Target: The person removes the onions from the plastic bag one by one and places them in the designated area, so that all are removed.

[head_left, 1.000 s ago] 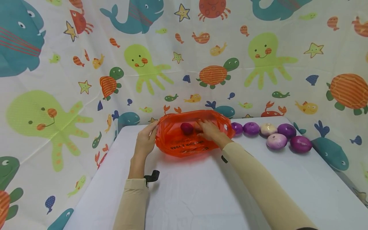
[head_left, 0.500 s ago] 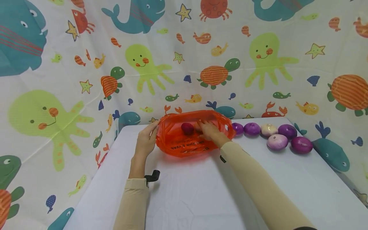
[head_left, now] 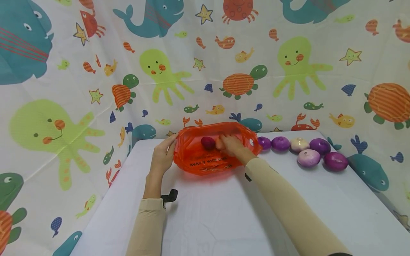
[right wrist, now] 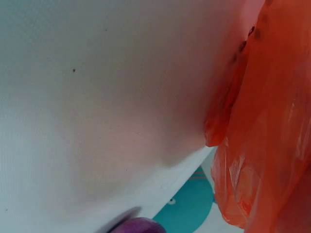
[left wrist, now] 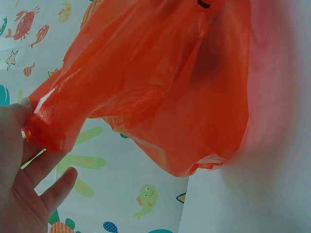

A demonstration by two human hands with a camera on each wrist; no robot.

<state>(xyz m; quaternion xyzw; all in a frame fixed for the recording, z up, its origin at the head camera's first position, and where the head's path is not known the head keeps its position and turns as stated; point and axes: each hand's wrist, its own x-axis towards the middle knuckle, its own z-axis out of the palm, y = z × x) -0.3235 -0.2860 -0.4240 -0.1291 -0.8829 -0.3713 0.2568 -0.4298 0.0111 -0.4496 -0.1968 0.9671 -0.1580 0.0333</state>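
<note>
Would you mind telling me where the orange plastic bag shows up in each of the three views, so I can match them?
Head: the orange plastic bag lies at centre on the white table, between the two hands.
Left wrist: the bag fills the upper middle, its edge pinched by the left hand.
Right wrist: the bag runs down the right edge.
Shared landmark: the white table.

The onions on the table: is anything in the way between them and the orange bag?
Nothing visible is. The onions lie in a loose row on the bare table just right of the bag, the nearest one beside its wall. The left hand pinches the rim, holding the mouth open; the right hand is inside, by a dark onion.
</note>
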